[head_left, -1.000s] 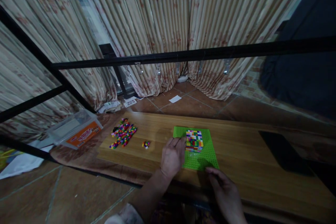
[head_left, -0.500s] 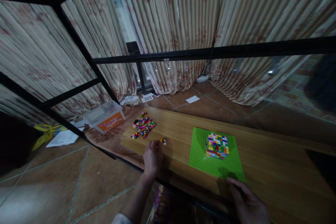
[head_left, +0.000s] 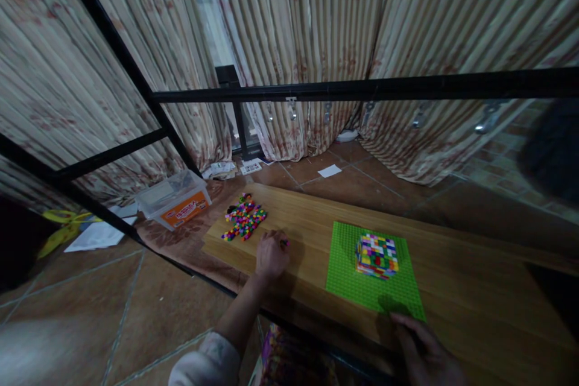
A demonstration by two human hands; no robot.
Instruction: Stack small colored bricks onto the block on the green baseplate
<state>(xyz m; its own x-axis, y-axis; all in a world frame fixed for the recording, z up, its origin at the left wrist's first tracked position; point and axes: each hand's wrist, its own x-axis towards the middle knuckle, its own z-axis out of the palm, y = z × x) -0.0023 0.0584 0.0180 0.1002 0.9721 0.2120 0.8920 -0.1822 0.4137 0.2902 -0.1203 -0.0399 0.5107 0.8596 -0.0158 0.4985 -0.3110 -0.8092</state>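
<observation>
A green baseplate (head_left: 348, 280) lies on the wooden board (head_left: 312, 223), with a block of many-coloured small bricks (head_left: 377, 255) built on it. My left hand (head_left: 271, 254) rests on the board left of the plate, its fingers curled over a small cluster of loose bricks (head_left: 284, 243); whether it grips one I cannot tell. A larger pile of loose coloured bricks (head_left: 245, 221) lies further left. My right hand (head_left: 423, 353) lies at the plate's near right corner, fingers lying flat toward it.
A clear plastic box with an orange label (head_left: 174, 199) stands left of the board. A black metal frame (head_left: 362, 87) crosses the view, with striped curtains behind. Papers lie on the tiled floor (head_left: 113, 313). A dark shape (head_left: 549, 151) sits at right.
My left hand left the baseplate, went left to the small brick cluster and now covers it. The camera swung left. My right hand stays at the plate's near corner.
</observation>
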